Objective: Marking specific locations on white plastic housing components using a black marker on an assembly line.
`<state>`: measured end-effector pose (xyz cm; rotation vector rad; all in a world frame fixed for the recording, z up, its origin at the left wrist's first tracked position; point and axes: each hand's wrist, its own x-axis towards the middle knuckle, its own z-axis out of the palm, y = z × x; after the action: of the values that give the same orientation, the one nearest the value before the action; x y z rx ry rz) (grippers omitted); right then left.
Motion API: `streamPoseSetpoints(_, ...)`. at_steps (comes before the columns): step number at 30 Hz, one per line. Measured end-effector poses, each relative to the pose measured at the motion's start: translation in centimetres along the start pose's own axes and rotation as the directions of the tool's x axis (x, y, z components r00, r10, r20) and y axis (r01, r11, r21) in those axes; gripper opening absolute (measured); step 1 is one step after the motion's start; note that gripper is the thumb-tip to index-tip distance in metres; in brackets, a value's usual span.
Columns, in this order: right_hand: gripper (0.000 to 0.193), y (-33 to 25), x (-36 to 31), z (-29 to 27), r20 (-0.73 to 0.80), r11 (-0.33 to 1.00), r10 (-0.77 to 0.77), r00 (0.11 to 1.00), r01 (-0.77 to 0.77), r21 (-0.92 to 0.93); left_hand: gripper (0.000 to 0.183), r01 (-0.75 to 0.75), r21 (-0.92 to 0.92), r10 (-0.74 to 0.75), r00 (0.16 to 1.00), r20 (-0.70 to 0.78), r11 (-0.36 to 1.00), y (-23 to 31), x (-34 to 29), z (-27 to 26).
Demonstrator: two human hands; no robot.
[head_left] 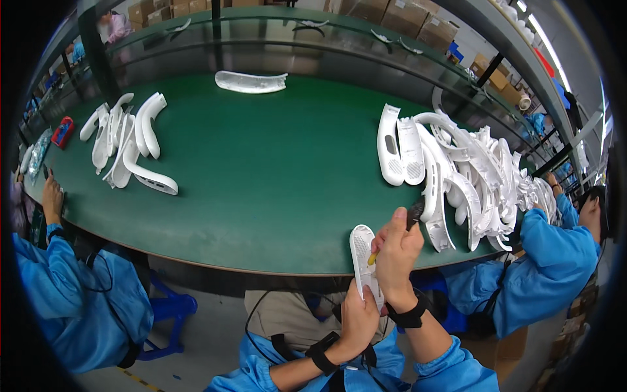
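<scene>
My left hand is closed round the lower part of a white curved plastic shell, held tilted upright at the table's front edge. A patch of tiny holes shows near its upper end. Above it, my right hand grips a slim hand tool; a black end sticks out past the fist and a yellow part shows by the shell. The tool's exact kind is hidden by my fingers. Both wrists wear black bands. Just right of my right hand, a large heap of similar white shells lies on the table.
A smaller group of white shells lies on the left of the green table. One shell rests at the far side, below a raised shelf. Seated co-workers in blue flank me, left and right. A blue stool stands left.
</scene>
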<state>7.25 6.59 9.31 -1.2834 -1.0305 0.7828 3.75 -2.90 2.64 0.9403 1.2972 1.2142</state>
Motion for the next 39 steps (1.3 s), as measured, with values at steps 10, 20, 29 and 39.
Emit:
streamPoseSetpoints(10,0.042,-1.1,0.0,-1.0,0.133,0.991,0.006,0.991,-0.024,0.133,0.023,0.229,-0.292,-0.202,0.972,0.121,0.929,1.9,0.3,-0.9)
streamPoseSetpoints(20,0.035,-4.7,1.2,-4.7,0.038,0.922,0.059,0.998,-0.069,0.381,0.036,0.152,-0.372,-0.093,0.981,0.172,0.916,3.2,-0.2,-2.0)
streamPoseSetpoints(29,0.018,-13.9,17.9,-10.8,0.424,0.412,-0.470,0.774,0.617,-0.671,0.026,0.261,-0.179,-0.171,0.898,0.405,0.948,17.5,21.6,-4.1)
streamPoseSetpoints(39,0.032,-7.5,44.5,-17.8,0.138,-0.116,0.012,0.990,0.139,-0.983,0.020,0.041,-0.384,0.035,0.981,0.188,0.922,14.7,44.1,0.7)
